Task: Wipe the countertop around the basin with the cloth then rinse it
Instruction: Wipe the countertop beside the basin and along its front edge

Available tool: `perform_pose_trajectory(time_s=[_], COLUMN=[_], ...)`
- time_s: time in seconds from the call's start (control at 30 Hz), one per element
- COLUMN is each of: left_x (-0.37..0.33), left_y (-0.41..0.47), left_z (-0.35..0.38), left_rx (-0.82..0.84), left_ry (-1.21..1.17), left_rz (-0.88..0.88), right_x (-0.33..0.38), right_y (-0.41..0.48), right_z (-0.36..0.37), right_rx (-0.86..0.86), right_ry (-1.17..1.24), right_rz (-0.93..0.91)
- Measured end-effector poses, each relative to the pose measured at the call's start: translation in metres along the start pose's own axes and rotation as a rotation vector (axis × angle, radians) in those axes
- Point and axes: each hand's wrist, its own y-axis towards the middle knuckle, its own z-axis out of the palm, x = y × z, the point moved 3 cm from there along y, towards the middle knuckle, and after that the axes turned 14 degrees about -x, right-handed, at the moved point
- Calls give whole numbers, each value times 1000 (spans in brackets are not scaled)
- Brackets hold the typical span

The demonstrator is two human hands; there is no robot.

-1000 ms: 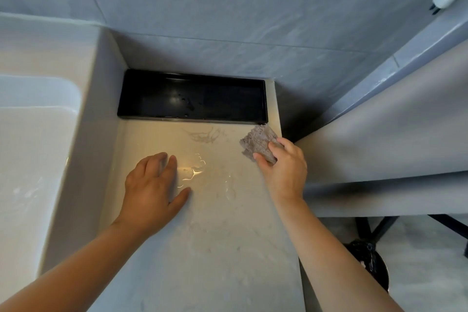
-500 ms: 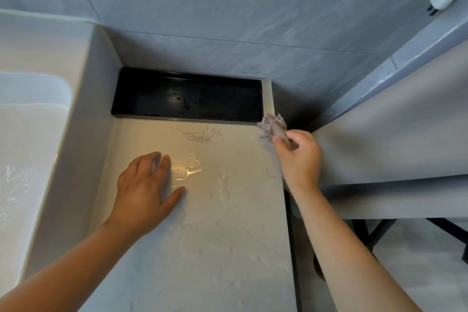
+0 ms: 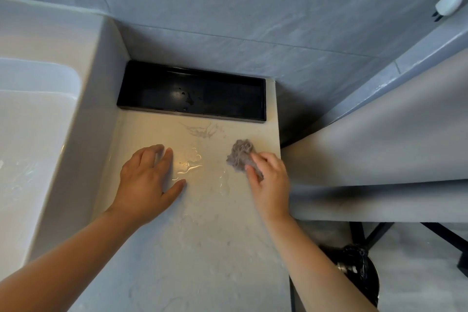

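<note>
A pale stone countertop (image 3: 207, 235) runs from the wall toward me, wet with streaks and small puddles. On its right part lies a crumpled grey cloth (image 3: 240, 154); my right hand (image 3: 269, 182) grips its near end and presses it against the surface close to the right edge. My left hand (image 3: 149, 182) lies flat on the countertop left of the puddles, fingers spread and straight. The white basin (image 3: 33, 121) sits to the left, raised above the countertop, with water on its floor.
A black rectangular tray (image 3: 192, 92) stands against the grey tiled wall at the back of the countertop. A grey curtain (image 3: 379, 147) hangs past the right edge. Below it are black stand legs and a dark round object (image 3: 359, 271) on the floor.
My right hand has moved the cloth from the back right edge near the tray's corner back inward and toward me on the countertop. My left hand stays flat in place.
</note>
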Motion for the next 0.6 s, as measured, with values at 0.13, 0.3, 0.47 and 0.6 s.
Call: perform_pose_trajectory(time_s=[0.13,0.3,0.47,0.6], left_x=[1,1,0,1], left_y=[1,0,0,0], left_z=[-1,-1,-2,-4], left_rx=[16,20,20,4], left_ry=[10,16,14,12], left_rz=[3,22,21,33], right_x=[12,3,-10,-9], right_y=[-15,38,63,54], right_z=[-12,-17,14,25], right_rx=[136,-16,55,-66], right_ry=[173,120,-13,-55], right_rz=[74,77,-43,12])
